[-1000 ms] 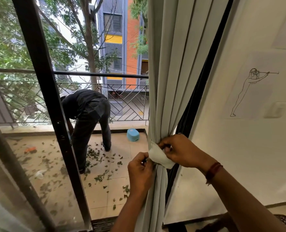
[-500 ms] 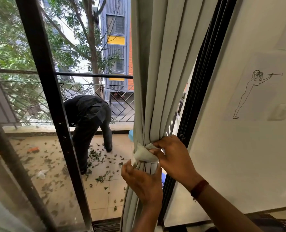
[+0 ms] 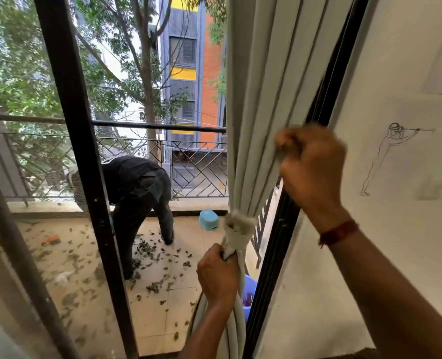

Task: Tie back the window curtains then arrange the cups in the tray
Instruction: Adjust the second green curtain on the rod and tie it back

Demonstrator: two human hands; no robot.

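A pale grey curtain (image 3: pixel 271 86) hangs bunched at the right side of the window, bound by a knotted cloth tie-back (image 3: pixel 236 229). My left hand (image 3: pixel 218 273) grips the gathered curtain just below the knot. My right hand (image 3: pixel 310 172), blurred, is closed on the curtain's right-hand folds above the knot, next to the black window frame (image 3: pixel 287 216). No cups or tray are in view.
A black door post (image 3: pixel 85 177) stands left of the curtain. Outside, a person in dark clothes (image 3: pixel 137 198) bends over a leaf-strewn balcony floor near a blue stool (image 3: pixel 209 220). A blue bucket (image 3: pixel 248 294) sits behind the curtain. A white wall with a line drawing (image 3: pixel 390 156) fills the right.
My right hand left the tie-back and rose to the folds above it. My left hand closed on the curtain below the knot, which is now tied.
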